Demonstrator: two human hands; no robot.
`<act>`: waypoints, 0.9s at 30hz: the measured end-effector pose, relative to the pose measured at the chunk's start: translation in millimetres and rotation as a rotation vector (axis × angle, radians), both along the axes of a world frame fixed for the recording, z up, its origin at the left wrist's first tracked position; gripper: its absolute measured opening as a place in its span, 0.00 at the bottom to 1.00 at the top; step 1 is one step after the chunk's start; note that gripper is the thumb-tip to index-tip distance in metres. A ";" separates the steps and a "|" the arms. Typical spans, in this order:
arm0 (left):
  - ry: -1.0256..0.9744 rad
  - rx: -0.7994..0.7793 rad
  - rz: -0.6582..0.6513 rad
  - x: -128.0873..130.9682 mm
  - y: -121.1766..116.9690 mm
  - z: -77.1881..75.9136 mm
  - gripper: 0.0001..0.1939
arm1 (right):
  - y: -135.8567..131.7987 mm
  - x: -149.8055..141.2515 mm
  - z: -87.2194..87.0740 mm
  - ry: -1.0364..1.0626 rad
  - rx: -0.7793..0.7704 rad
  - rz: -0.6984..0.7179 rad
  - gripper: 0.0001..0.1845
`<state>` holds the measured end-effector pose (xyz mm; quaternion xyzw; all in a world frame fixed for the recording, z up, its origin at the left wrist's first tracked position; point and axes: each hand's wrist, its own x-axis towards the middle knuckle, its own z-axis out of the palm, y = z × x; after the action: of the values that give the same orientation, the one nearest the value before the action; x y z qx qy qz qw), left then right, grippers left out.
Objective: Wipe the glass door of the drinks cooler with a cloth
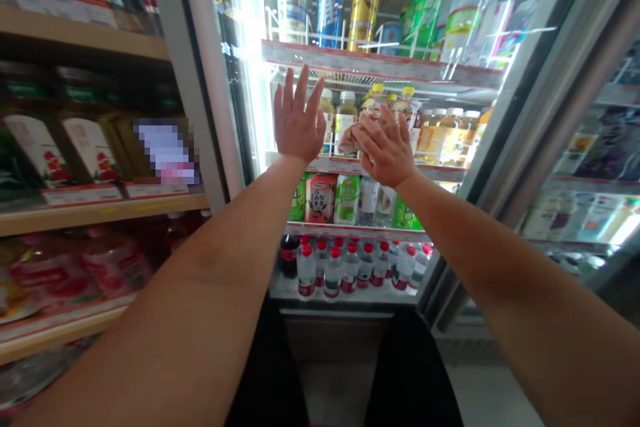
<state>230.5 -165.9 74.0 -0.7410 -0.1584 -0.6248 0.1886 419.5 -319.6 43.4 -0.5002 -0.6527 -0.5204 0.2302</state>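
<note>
My left hand (299, 121) is raised with its palm toward the drinks fridge and its fingers spread, holding nothing. It appears to rest flat on the glass door, left of the middle shelf. Farther right, my right hand (387, 147) presses forward with fingers stretched over a crumpled pinkish cloth (349, 139). Most of that cloth is hidden under the fingers, so its full shape cannot be made out. Behind the two hands stand juice bottles (346, 110) and bottles with yellow caps (377, 90).
Cans (330, 10) and a green bottle (430, 0) fill the upper shelf. Cartons (320, 199) stand lower down, above red-capped water bottles (351, 267). A metal door frame (545, 113) rises at right. Wooden shelves (100, 213) with bottles are on the left.
</note>
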 end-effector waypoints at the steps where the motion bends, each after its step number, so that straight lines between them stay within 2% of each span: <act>1: 0.000 0.003 0.012 0.0 0.2 0.0 0.31 | -0.1 0.6 -0.8 -0.009 -0.004 0.000 0.32; 8: 0.005 -0.018 0.016 3.4 5.6 -0.3 0.33 | -1.6 2.6 -4.5 -0.050 -0.065 -0.007 0.31; 16: 0.039 -0.061 0.011 2.0 5.7 -0.8 0.33 | -0.6 2.8 -7.1 -0.092 -0.033 -0.019 0.28; 23: 0.024 -0.047 -0.054 -1.5 1.2 -3.8 0.31 | -1.3 5.1 -10.3 -0.212 -0.151 -0.031 0.28; 27: 0.047 -0.066 -0.067 0.5 5.5 -4.3 0.33 | -0.5 4.8 -11.9 -0.145 -0.073 -0.033 0.29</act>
<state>231.0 -160.4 69.7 -0.7660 -0.1498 -0.6076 0.1467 424.3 -320.2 31.5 -0.4800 -0.6776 -0.5350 0.1554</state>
